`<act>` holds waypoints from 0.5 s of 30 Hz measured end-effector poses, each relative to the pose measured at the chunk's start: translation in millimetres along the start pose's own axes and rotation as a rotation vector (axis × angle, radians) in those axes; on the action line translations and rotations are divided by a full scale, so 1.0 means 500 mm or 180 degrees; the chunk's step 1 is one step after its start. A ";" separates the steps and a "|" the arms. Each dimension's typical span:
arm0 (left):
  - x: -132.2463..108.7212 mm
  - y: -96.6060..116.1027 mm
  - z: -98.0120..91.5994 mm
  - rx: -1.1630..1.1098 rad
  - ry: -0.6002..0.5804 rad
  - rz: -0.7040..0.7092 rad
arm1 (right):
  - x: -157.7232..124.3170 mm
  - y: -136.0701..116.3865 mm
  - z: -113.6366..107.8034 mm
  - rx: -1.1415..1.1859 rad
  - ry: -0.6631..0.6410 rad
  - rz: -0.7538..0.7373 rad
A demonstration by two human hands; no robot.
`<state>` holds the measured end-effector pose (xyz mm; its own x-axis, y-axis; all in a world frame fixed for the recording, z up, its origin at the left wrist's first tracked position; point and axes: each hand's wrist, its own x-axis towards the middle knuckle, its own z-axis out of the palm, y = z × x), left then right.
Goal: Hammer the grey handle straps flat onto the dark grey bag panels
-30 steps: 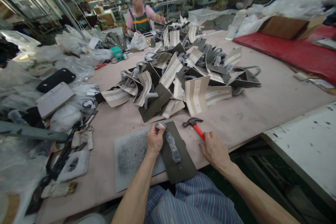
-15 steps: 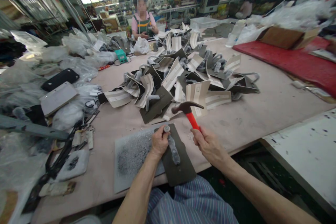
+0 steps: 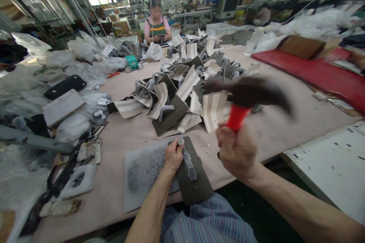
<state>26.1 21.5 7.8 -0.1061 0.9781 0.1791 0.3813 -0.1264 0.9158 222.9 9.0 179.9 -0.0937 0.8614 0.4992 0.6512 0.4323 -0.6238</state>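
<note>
The dark panel [image 3: 199, 186] lies flat directly below and to the right of the left hand's grip, its near end reaching past the table edge over the striped clothing on the person's lap. On it, just to the right of that grip and running toward the person, is a strap wrapped in clear plastic [image 3: 189, 165]. The left hand [image 3: 173, 156] is closed around a short metal tool [image 3: 180, 142], whose round end shows above the fingers, over the panel's far left part; whether the tool's lower tip touches the panel is hidden.

The right hand [image 3: 238, 150] is clenched around the red handle of a hammer [image 3: 252, 93], held up to the right of the left hand and well apart from the tool; the hammer's head is blurred. Left of and below the left grip, partly under the panel, lies a speckled grey board [image 3: 131, 163].

Beyond both grips spreads a heap of pale-lined panels [image 3: 185, 87] on the table [image 3: 285, 121]. Far left of the left hand are plastic bags [image 3: 72, 123]; past the heap sits a co-worker in a striped apron [image 3: 156, 29]. Far beyond the right hand, to its right, is a red sheet [image 3: 291, 64] bearing a cardboard box [image 3: 302, 45].
</note>
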 end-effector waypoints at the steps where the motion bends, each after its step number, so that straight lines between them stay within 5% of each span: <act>1: 0.000 0.000 0.000 0.0020 -0.0013 0.0006 | -0.019 0.015 0.015 -0.0246 -0.0501 -0.0038; 3: 0.000 0.000 0.000 0.0047 -0.0064 0.0030 | -0.051 0.052 0.039 -0.0866 -0.1568 0.0015; 5: 0.000 0.000 0.001 0.0034 -0.0065 0.0029 | -0.069 0.088 0.048 -0.1183 -0.2157 0.0264; 12: 0.002 -0.004 0.002 -0.0107 -0.0018 -0.0023 | -0.124 0.212 0.061 -0.1491 -0.2253 0.1067; 15: 0.003 -0.009 0.002 -0.0175 0.0038 -0.0017 | -0.151 0.223 0.080 -0.1630 -0.1915 0.0854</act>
<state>25.3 23.7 3.7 -0.1192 0.9768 0.1781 0.3296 -0.1302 0.9351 272.7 3.0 48.6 -0.1782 0.9761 -0.1244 0.9570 0.1425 -0.2526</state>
